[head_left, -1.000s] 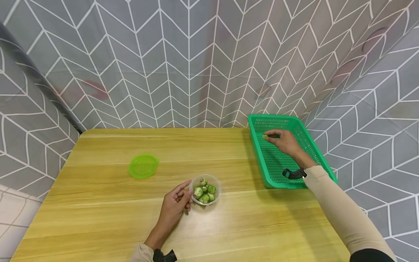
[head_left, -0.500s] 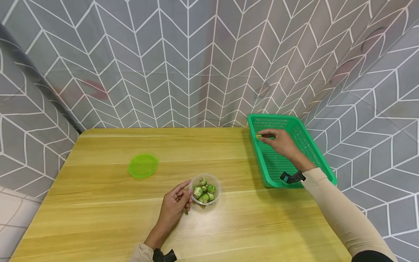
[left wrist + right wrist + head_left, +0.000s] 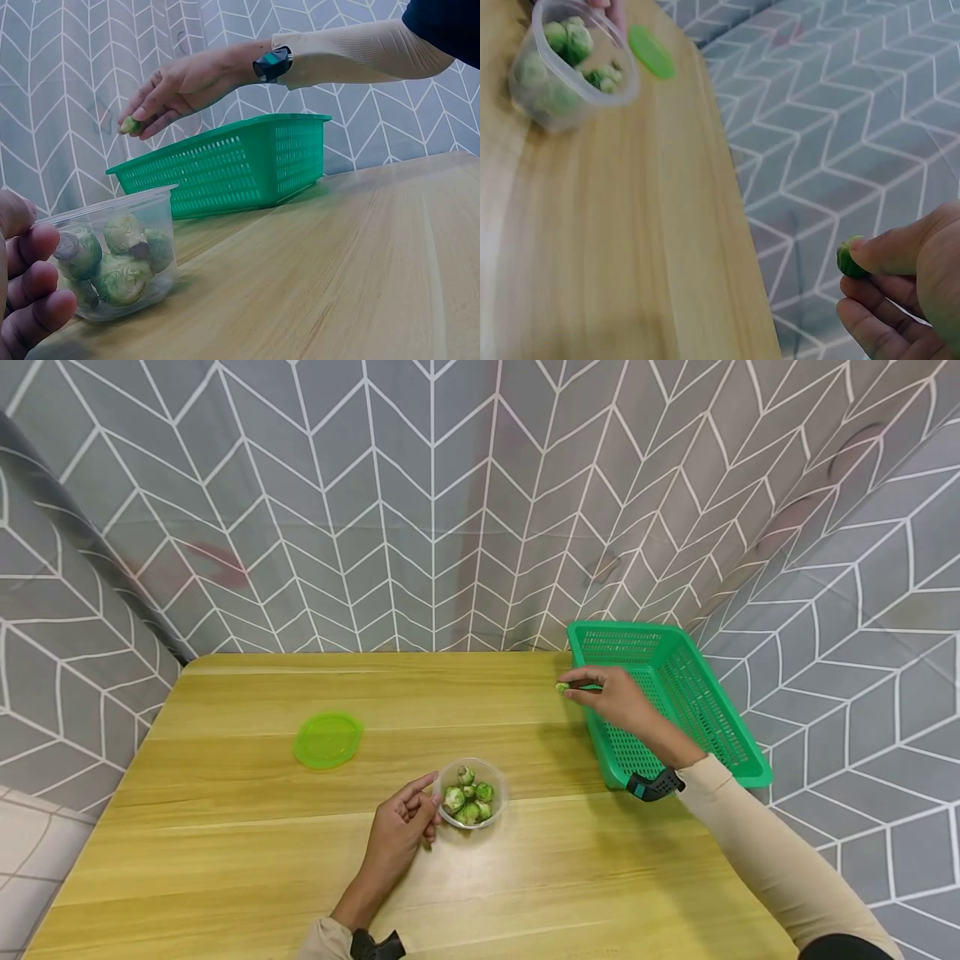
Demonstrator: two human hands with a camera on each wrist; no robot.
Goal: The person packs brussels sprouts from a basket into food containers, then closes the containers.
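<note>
My right hand (image 3: 618, 697) pinches a small Brussels sprout (image 3: 562, 687) between thumb and fingertips. It is raised above the left side of the green basket (image 3: 606, 743), and the sprout sticks out past the basket's rim. In the right wrist view the same sprout (image 3: 850, 259) is green with a paler edge. My left hand (image 3: 397, 831) holds the near-left rim of a clear plastic container (image 3: 501, 787) standing on the table. Several Brussels sprouts (image 3: 483, 792) lie in that container. In the left wrist view they show through its wall, beside my curled left fingers (image 3: 39, 281).
A translucent green lid (image 3: 328, 741) lies flat on the wooden table (image 3: 225, 843), left of the container. The perforated basket stands at the table's right side. A grey patterned curtain (image 3: 390, 510) hangs behind the table and along its sides.
My right hand has moved left with the sprout, from over the basket's inside to past its left rim. The left hand and the container have stayed in place.
</note>
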